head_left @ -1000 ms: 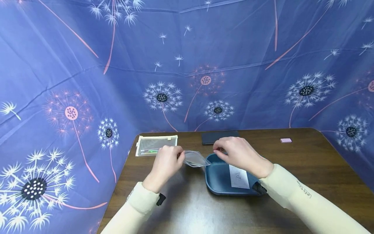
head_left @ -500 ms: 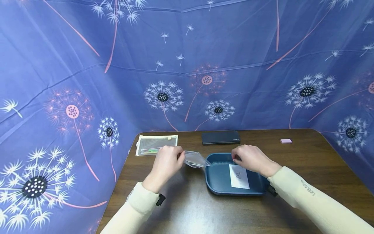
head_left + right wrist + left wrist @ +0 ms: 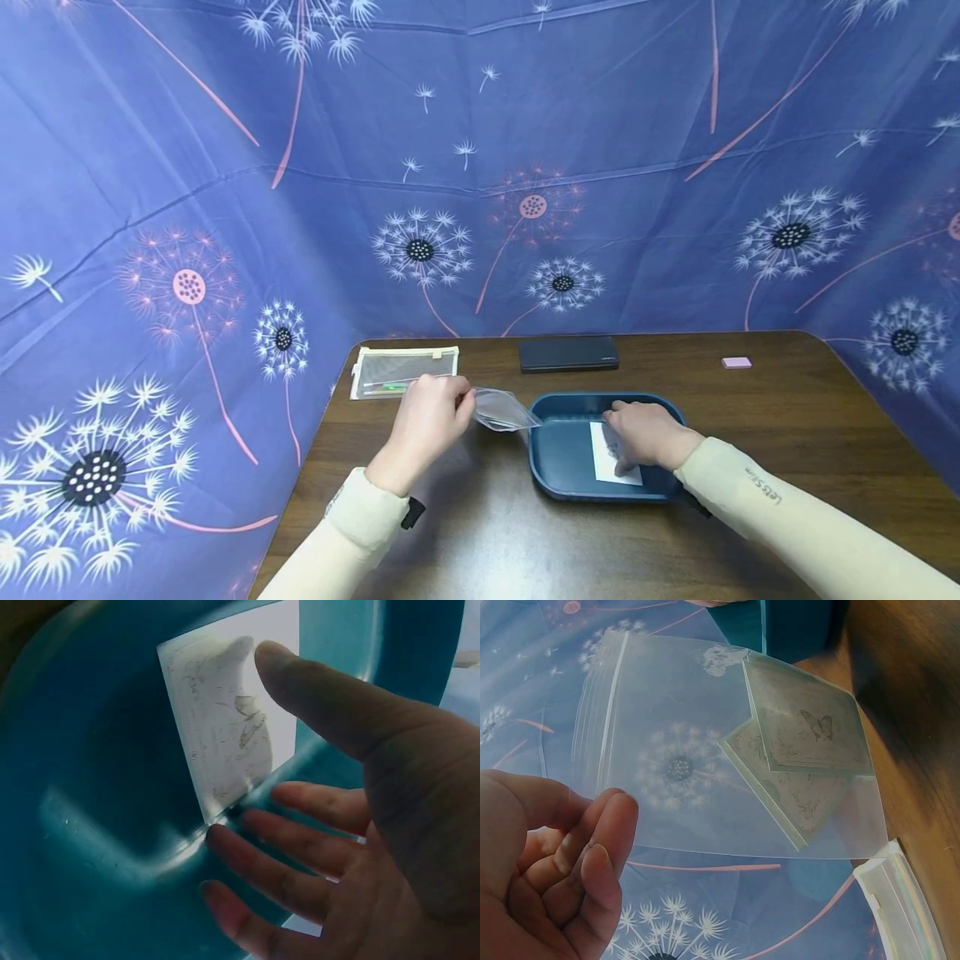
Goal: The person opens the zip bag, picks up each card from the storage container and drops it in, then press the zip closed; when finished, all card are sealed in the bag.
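Two cards already sit in the clear zip bag (image 3: 727,750), pinched by the left hand (image 3: 426,421) above the counter (image 3: 787,433). Right hand (image 3: 647,433), fingers (image 3: 285,847) spread, presses the card (image 3: 225,727) flat in the blue tray (image 3: 562,454). Risk: card slides against the wall instead of lifting, or creases; the bag's mouth may sag closed.

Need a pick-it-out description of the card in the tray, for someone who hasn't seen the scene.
On the brown table, find the blue tray near the front middle. The card lies flat inside it under the right hand: white, with a small butterfly print, loose, unlike the similar cards sealed in the clear bag.
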Tool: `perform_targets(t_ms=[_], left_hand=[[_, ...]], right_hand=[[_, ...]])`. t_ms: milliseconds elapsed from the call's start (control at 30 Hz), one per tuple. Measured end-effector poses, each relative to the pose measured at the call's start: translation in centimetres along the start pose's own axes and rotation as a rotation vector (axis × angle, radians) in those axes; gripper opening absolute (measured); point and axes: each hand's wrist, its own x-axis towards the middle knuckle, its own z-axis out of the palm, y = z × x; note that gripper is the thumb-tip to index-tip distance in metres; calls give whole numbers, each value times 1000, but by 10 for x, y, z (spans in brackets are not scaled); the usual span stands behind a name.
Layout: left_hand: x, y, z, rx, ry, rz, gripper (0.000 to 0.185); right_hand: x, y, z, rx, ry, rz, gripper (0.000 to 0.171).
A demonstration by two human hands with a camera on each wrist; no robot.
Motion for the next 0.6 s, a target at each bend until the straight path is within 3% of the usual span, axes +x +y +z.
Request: perform_targets(t_ms=[333, 600], left_hand=[[0, 1, 0, -2, -2, 0, 29], [1, 1, 1, 4, 5, 4, 24]], right_hand=[[-1, -2, 4, -34, -22, 38, 93], [0, 4, 11, -91, 63, 19, 83]])
